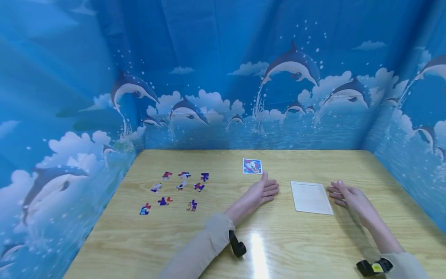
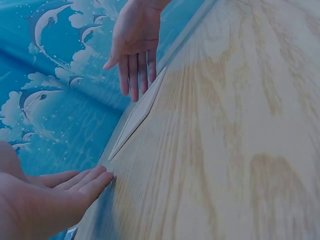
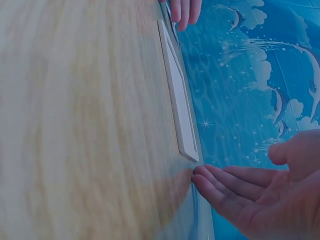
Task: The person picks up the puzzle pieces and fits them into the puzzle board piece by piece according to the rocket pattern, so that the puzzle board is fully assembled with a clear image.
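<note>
A free lane lies between pieces (image 1: pixel 199 187) and left hand (image 1: pixel 261 192); card (image 1: pixel 252 166) beyond its thumb; tray (image 1: pixel 312 197) blocks toward right hand (image 1: pixel 352 198); curtain (image 1: pixel 223 131) walls the far edge.

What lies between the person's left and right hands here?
A white, square, shallow-rimmed tray lies on the pale wood-grain tabletop between the left hand and the right hand, as the head view shows.

Head looks forward-down; close, tilted wrist views share the tray (image 1: pixel 312 197).

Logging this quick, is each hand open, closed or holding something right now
Left hand: open, holding nothing.
Right hand: open, holding nothing, beside the white tray.
</note>
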{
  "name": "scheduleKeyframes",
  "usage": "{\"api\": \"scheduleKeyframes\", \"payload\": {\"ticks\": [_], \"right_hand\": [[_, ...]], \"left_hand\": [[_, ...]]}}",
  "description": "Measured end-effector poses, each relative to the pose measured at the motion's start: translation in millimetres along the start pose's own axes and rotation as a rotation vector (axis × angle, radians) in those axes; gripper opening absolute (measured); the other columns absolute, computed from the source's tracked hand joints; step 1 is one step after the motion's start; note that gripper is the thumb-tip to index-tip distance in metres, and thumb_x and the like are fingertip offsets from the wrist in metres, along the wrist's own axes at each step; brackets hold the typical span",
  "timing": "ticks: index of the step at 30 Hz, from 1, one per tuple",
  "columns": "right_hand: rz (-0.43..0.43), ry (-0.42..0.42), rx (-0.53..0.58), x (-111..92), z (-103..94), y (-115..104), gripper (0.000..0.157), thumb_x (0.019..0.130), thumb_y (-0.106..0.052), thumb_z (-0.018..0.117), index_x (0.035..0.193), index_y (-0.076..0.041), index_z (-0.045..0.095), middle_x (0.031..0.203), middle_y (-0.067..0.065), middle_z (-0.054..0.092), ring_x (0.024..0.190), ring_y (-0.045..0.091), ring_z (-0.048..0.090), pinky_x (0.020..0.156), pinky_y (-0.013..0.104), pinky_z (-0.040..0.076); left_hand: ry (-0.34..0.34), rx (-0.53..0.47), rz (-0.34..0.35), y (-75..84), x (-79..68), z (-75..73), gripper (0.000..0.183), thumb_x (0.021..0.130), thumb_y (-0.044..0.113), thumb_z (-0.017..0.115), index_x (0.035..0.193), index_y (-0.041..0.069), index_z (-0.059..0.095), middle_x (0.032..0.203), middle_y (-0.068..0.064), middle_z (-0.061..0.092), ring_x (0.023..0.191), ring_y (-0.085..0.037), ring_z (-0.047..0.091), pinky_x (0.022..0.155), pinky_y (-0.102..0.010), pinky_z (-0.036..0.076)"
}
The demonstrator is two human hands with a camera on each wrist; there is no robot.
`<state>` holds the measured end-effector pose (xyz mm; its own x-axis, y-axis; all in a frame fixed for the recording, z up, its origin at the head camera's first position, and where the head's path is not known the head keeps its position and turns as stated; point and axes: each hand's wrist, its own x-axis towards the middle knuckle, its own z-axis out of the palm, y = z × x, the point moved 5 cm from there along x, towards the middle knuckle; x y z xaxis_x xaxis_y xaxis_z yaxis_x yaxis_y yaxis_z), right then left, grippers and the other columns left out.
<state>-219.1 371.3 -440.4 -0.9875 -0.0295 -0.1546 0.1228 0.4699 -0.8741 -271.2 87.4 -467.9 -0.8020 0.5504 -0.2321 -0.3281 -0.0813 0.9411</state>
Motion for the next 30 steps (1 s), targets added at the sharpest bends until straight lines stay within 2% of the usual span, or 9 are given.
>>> {"api": "scheduleKeyframes", "payload": {"ticks": [8,12,21,30], "right_hand": [[-0.014,-0.033,0.046,2,4.9,0,0.07,0.113,-0.034,0.015,0.143,0.029,0.019,0.147,0.045,0.028,0.093,-0.014,0.058,0.085,0.023,0.058],[-0.003,-0.041,0.056,2,7.2,-1,0.07,0.113,-0.035,0.015,0.143,0.029,0.018,0.147,0.045,0.028,0.093,-0.013,0.058,0.085,0.024,0.058],[0.011,-0.068,0.119,5,17.7,-5,0.071,0.113,-0.037,0.018,0.145,0.027,0.02,0.147,0.043,0.031,0.095,-0.009,0.062,0.086,0.029,0.059],[0.019,-0.082,0.105,9,27.2,-11,0.071,0.113,-0.037,0.021,0.145,0.026,0.022,0.147,0.042,0.033,0.098,-0.003,0.064,0.086,0.032,0.06]], "left_hand": [[-0.026,-0.022,-0.057,-6.2,5.1,15.5,0.065,0.11,0.045,0.037,0.145,-0.01,0.044,0.141,-0.024,0.057,0.129,-0.034,0.058,0.111,-0.041,0.044],[-0.031,-0.025,-0.06,-8.8,5.2,19.2,0.061,0.11,0.041,0.038,0.144,-0.01,0.045,0.14,-0.024,0.058,0.129,-0.034,0.058,0.11,-0.041,0.045],[-0.001,-0.015,-0.043,-10.0,5.0,21.3,0.056,0.11,0.035,0.039,0.143,-0.01,0.046,0.14,-0.024,0.058,0.129,-0.033,0.059,0.109,-0.04,0.047],[0.011,0.01,-0.014,-8.8,3.0,14.2,0.056,0.111,0.033,0.037,0.144,-0.011,0.044,0.142,-0.026,0.056,0.132,-0.034,0.056,0.11,-0.04,0.046]]}}
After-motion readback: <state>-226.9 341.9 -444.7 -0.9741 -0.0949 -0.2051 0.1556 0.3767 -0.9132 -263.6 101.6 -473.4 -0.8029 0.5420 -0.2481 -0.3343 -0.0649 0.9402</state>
